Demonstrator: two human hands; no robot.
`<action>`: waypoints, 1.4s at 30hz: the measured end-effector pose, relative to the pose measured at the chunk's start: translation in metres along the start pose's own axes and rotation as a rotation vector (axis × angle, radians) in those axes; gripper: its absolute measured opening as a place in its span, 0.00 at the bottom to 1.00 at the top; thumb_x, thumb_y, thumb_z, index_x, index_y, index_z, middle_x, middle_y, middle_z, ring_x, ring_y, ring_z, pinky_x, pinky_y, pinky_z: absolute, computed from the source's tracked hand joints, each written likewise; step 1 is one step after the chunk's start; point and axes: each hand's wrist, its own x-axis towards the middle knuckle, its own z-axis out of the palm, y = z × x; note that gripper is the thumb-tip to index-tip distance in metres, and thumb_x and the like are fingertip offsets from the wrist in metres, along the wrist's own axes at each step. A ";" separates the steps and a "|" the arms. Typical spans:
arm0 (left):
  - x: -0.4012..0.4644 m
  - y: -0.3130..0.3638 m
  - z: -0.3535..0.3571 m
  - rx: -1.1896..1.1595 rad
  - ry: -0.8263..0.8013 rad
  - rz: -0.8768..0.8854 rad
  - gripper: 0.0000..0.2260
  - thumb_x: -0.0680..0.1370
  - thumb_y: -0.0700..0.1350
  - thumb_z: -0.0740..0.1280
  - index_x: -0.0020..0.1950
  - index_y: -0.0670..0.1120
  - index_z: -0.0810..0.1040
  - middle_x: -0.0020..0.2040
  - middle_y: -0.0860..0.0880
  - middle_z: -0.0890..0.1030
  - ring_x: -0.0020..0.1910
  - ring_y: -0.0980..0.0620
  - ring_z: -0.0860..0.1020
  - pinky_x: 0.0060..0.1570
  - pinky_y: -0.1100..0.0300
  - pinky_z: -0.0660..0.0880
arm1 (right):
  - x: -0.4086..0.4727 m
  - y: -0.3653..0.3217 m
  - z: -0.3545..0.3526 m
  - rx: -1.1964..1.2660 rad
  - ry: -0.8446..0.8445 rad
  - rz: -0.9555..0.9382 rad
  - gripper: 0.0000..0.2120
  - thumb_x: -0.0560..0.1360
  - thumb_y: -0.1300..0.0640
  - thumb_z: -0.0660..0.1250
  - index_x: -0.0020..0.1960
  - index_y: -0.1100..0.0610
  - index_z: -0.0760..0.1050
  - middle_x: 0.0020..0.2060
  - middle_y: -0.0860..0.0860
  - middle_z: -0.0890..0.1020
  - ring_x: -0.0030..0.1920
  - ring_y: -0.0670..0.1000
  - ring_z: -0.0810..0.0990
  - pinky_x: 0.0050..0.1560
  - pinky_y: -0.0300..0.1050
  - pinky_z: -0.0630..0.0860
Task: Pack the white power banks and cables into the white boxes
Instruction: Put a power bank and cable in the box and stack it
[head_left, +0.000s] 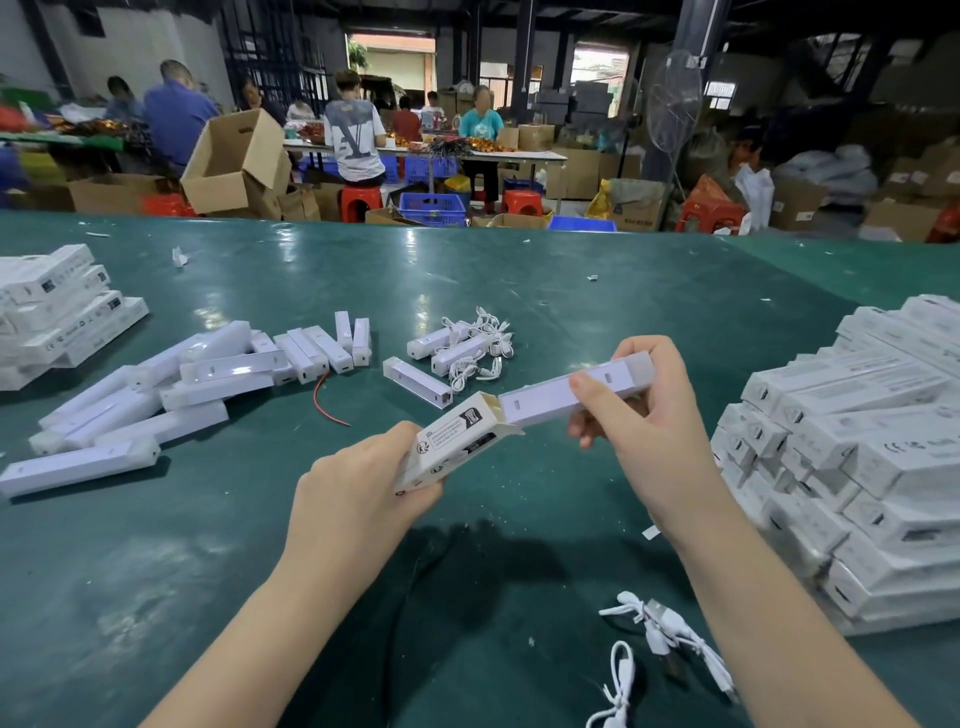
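The left hand (358, 483) grips a white box (457, 447). The right hand (649, 410) pinches a power bank (571, 392), one end inside the box.

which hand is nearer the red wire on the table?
Left. The left hand, gripping the box, sits just right of and below the red wire. The right hand, holding the power bank, is farther right, beyond the box.
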 end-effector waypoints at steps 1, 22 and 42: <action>0.000 0.001 0.000 -0.002 -0.007 0.002 0.09 0.70 0.50 0.72 0.44 0.52 0.73 0.34 0.54 0.75 0.35 0.45 0.73 0.34 0.53 0.73 | 0.001 0.000 -0.002 -0.007 -0.007 0.010 0.12 0.78 0.65 0.67 0.47 0.54 0.64 0.30 0.47 0.78 0.30 0.51 0.78 0.32 0.40 0.74; -0.003 0.006 -0.001 0.039 -0.170 -0.057 0.16 0.73 0.55 0.67 0.38 0.47 0.63 0.34 0.50 0.74 0.39 0.43 0.74 0.36 0.54 0.73 | -0.001 -0.008 -0.008 -0.329 0.013 -0.077 0.10 0.75 0.59 0.70 0.38 0.52 0.71 0.22 0.47 0.72 0.21 0.50 0.70 0.24 0.40 0.69; -0.006 0.006 -0.001 -0.193 -0.397 0.084 0.13 0.69 0.55 0.70 0.34 0.54 0.67 0.30 0.55 0.72 0.30 0.52 0.66 0.31 0.58 0.66 | 0.010 0.004 -0.017 0.039 -0.061 0.186 0.15 0.73 0.51 0.69 0.29 0.49 0.72 0.22 0.47 0.70 0.20 0.48 0.65 0.23 0.34 0.61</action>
